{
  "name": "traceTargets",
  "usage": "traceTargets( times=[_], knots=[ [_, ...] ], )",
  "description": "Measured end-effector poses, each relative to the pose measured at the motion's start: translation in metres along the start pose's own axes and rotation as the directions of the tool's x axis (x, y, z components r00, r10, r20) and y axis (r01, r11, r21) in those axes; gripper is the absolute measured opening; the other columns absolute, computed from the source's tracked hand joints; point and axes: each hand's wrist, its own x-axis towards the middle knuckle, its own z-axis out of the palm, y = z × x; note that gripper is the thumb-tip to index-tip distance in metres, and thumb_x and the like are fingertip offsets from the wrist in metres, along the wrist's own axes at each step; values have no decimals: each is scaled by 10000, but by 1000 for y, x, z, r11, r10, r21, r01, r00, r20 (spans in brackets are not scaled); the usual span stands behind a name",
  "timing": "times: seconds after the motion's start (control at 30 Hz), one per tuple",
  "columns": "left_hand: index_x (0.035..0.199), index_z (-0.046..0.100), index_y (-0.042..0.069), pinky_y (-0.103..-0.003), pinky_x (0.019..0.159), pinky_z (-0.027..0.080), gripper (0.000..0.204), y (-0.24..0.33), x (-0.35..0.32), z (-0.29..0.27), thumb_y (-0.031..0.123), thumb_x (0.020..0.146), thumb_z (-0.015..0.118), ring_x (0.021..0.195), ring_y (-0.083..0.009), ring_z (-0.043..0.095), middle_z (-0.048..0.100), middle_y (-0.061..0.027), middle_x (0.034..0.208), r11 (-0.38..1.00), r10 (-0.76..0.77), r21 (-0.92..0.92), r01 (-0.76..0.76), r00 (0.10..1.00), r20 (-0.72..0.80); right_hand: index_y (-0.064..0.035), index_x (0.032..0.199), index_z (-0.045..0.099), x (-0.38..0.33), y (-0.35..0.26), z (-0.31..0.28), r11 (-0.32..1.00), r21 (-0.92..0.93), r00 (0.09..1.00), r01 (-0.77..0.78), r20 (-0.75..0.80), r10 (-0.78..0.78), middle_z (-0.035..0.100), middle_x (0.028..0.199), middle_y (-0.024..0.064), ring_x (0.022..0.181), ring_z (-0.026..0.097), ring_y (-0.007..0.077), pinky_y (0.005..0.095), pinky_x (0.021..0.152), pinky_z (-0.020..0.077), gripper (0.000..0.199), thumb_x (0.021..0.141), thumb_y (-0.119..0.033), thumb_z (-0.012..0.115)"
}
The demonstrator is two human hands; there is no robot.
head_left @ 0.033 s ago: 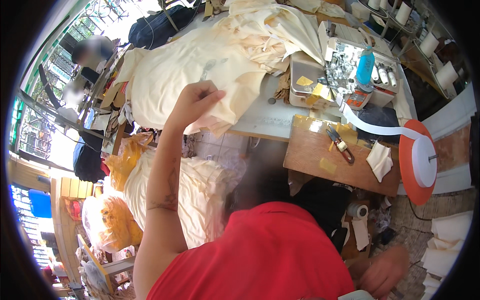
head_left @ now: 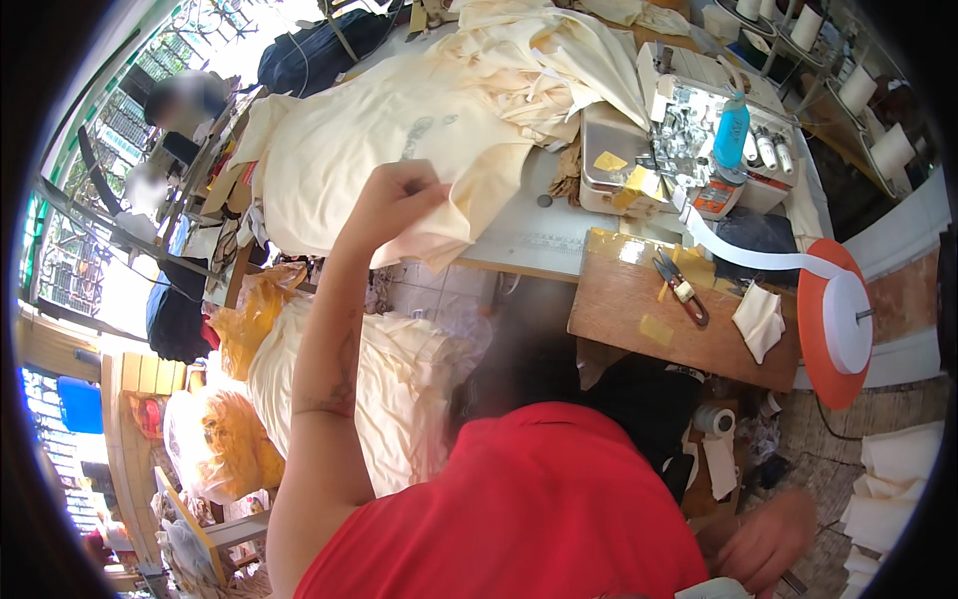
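Observation:
My left hand (head_left: pixel 401 205) is closed in a pinch on the near edge of a cream garment (head_left: pixel 329 170), which is spread over the sewing table and has a dark print. A fold of that cloth rises beside my thumb. Low at the right, away from the table, my right hand (head_left: pixel 766 544) hangs near the side of my red shirt. It is blurred, and its fingers do not show clearly. More cream cloth (head_left: pixel 544 55) is heaped at the far side of the table, reaching to the sewing machine (head_left: pixel 689 110).
Thread snips (head_left: pixel 682 290) and a folded cream scrap (head_left: pixel 758 321) lie on a brown board (head_left: pixel 629 309). White tape runs from an orange-backed reel (head_left: pixel 836 290) to the machine. A blue bottle (head_left: pixel 731 130) stands there. Cream cloth (head_left: pixel 369 399) hangs below the table beside yellow bags (head_left: pixel 225 439).
The cloth edge beside my left thumb has shifted slightly, and the hand has turned a little. My right hand stays at the lower right.

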Motion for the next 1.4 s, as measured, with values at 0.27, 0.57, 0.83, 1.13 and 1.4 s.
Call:
traceTargets(
  times=[0.27,0.57,0.83,1.13,1.4],
  knots=[
    [1021,681,-42,-253,750,509,137,2,28,-41,69,960,630,779,-80,599,660,11,844,985,-34,170,-5,973,227,29,968,685,2,2,-6,983,165,997,77,5,-79,696,955,213,808,674,374,468,712,528,303,939,-268,731],
    [1080,627,37,-261,685,462,244,3,87,-81,264,1035,551,743,-74,544,605,1,829,993,115,30,-116,852,-511,91,1019,687,-16,31,-32,971,222,994,84,-86,-67,698,928,245,789,680,327,445,719,536,464,1072,-337,514],
    [1027,593,26,-235,620,399,207,112,-19,-59,220,1056,529,716,-64,486,522,14,775,912,355,327,-248,877,-325,38,1013,701,-12,178,-51,691,723,388,31,-646,658,708,841,265,326,324,74,256,353,307,687,1082,-526,315],
    [1148,662,49,-305,708,544,237,62,-50,-31,139,930,682,778,-150,687,742,-67,957,977,18,172,-128,847,532,-48,967,641,98,302,-126,693,712,4,117,-698,716,664,776,67,433,404,86,297,462,372,455,973,-502,627],
    [1157,672,133,-500,1181,318,571,60,-11,44,322,671,903,1016,-293,674,714,-42,1021,795,235,405,-452,844,481,0,1058,700,93,208,-75,688,-148,285,-710,-954,89,689,814,70,700,659,164,321,640,517,179,962,-149,679]
  ],
)
